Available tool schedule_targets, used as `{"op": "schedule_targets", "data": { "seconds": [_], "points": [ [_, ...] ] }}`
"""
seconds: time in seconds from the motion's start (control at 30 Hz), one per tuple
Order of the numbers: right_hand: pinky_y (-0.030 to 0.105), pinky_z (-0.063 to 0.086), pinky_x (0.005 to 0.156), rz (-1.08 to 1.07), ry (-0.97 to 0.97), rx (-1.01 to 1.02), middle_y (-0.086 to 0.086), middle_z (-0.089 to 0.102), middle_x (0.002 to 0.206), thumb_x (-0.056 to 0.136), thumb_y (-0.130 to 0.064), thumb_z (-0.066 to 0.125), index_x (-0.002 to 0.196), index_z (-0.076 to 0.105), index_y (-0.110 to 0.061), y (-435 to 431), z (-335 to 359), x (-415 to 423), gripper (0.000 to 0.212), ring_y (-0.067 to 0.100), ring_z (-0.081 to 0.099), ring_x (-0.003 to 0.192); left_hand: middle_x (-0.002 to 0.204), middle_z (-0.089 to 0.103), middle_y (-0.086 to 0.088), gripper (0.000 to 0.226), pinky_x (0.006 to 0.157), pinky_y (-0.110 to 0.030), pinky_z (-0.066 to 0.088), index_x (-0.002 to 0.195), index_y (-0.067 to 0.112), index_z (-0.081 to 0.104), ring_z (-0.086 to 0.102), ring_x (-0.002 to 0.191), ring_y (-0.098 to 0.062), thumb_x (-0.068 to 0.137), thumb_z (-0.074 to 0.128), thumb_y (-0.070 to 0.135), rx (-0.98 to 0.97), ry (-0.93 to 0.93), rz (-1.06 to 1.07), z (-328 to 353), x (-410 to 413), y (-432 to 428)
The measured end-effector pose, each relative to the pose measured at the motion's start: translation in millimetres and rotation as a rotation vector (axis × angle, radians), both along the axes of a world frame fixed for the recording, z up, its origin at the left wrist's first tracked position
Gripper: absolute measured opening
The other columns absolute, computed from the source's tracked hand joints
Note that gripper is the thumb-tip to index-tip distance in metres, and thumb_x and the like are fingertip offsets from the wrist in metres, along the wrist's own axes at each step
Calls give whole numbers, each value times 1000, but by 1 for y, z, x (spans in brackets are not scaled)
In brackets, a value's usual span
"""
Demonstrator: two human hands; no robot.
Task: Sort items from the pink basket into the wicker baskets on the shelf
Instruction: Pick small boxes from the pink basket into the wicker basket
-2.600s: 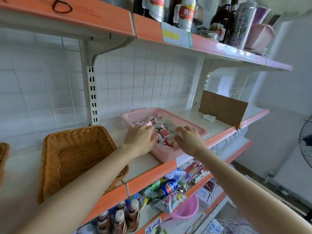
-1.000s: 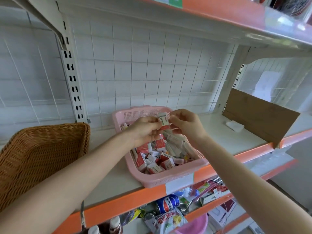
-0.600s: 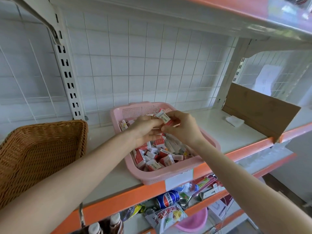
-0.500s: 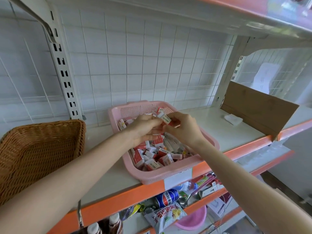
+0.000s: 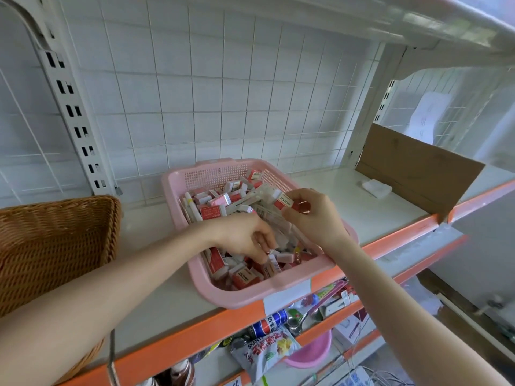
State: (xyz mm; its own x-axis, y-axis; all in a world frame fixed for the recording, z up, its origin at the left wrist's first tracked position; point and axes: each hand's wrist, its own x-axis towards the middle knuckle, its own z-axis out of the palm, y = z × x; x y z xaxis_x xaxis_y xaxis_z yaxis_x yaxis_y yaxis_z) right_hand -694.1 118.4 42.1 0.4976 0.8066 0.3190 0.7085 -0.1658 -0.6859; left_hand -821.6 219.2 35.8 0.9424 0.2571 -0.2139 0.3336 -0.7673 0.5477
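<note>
Right grip pinches one small box above pink basket; left grip curls among loose boxes, clamping state indeterminate.

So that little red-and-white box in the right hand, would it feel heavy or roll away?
Probably light: the right hand holds the small red-and-white box in a mere pinch. Its flat sides suggest it won't roll. It looks stiff, keeping its shape.

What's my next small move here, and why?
Probably pinch one box from the pile of small boxes with the left hand and lift it: its fingertips are down in that pile in the pink plastic basket, while the right hand holds a red-and-white box above it. The brown wicker basket stands left.
</note>
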Motion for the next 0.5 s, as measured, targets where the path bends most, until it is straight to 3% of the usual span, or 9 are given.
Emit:
{"op": "schedule_targets", "data": {
  "seconds": [0.13, 0.23, 0.4, 0.5],
  "points": [
    [30, 46, 74, 6, 22, -13, -1, 59, 86, 79, -9, 64, 99, 67, -12, -1, -1, 1, 20, 16, 55, 78, 94, 62, 6, 31, 72, -18, 42, 112, 14, 65, 56, 85, -9, 82, 71, 19, 86, 21, -47, -5, 3, -2],
    [31, 46, 71, 31, 60, -13, -3, 59, 82, 79, -8, 63, 95, 67, -13, -2, -1, 1, 17, 15, 55, 75, 105, 65, 3, 28, 68, -18, 40, 112, 15, 65, 54, 87, -8, 85, 67, 22, 143, 7, -46, -8, 4, -4],
    [26, 41, 61, 45, 188, 6, -9, 56, 67, 79, -9, 64, 83, 62, -21, -3, -2, 3, 12, 12, 49, 61, 78, 55, 12, 19, 61, -13, 37, 104, 9, 63, 51, 75, -9, 89, 62, 20, 107, -11, -26, -4, 1, -5],
    [26, 39, 60, 67, 217, 5, -6, 55, 67, 79, -7, 63, 82, 63, -18, -2, -3, 3, 11, 13, 46, 60, 76, 56, 11, 6, 62, -20, 41, 89, 16, 58, 54, 70, -10, 90, 61, 20, 1, -108, 113, 2, -6, -1]
  ]
}}
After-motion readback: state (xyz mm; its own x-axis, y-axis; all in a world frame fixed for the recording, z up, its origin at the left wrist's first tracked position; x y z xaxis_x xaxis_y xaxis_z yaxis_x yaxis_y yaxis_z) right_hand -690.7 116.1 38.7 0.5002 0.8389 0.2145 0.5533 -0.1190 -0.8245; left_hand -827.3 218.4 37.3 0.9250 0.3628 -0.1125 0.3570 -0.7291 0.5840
